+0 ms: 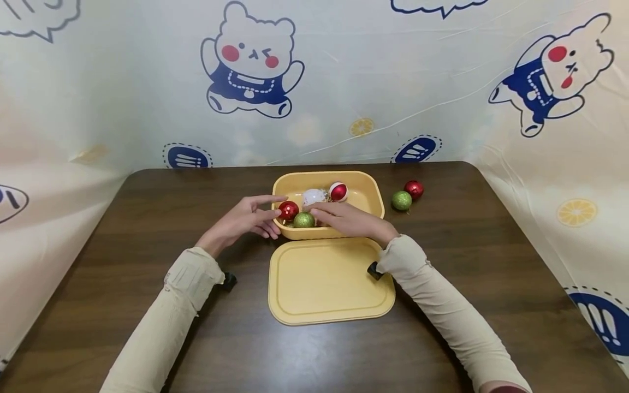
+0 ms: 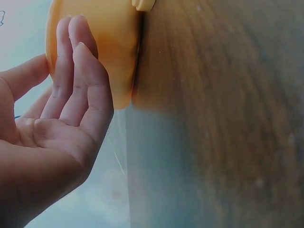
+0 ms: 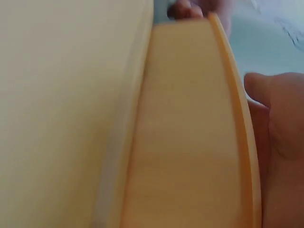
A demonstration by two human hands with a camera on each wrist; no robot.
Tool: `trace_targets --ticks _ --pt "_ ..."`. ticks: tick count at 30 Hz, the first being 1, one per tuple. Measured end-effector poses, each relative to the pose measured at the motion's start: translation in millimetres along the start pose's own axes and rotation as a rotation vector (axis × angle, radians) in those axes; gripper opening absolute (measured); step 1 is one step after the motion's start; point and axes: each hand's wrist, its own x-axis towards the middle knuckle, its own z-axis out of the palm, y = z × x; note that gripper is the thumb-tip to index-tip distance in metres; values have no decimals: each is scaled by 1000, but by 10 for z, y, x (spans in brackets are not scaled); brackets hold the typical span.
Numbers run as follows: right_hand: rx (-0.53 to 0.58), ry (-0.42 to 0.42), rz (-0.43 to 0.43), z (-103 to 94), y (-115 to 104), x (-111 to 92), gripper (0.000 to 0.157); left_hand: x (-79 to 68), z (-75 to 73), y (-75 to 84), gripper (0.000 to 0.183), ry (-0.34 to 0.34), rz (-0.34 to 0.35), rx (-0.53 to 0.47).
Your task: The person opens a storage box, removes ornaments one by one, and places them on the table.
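A yellow rectangular box point(image 1: 339, 233) holds several Christmas baubles: a shiny red bauble point(image 1: 288, 210), a glittery green bauble point(image 1: 304, 220), a white bauble point(image 1: 314, 197) and a red-and-white bauble point(image 1: 338, 191). My left hand point(image 1: 248, 216) is at the box's left end, its fingers extended and spread around the corner; the left wrist view shows the palm holding nothing. Over the front rim reaches my right hand point(image 1: 346, 218), fingers extended above the baubles near the green one. In the right wrist view the box wall hides most of its fingers.
A flat yellow lid point(image 1: 331, 281) lies on the brown table point(image 1: 236, 338) just in front of the box. To the box's right sit another green bauble point(image 1: 401, 201) and another red bauble point(image 1: 414, 189). A cartoon-printed curtain point(image 1: 334, 98) hangs behind the table.
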Motion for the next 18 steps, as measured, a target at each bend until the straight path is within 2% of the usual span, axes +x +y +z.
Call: trace_targets --ticks 3,10,18 --pt "0 -1 10 47 -55 12 48 4 -8 0 48 7 8 11" --pt "81 -44 -20 30 -6 37 33 27 -23 -24 48 21 4 29" --pt "164 -86 44 1 42 -2 34 17 -13 -32 48 15 2 33"
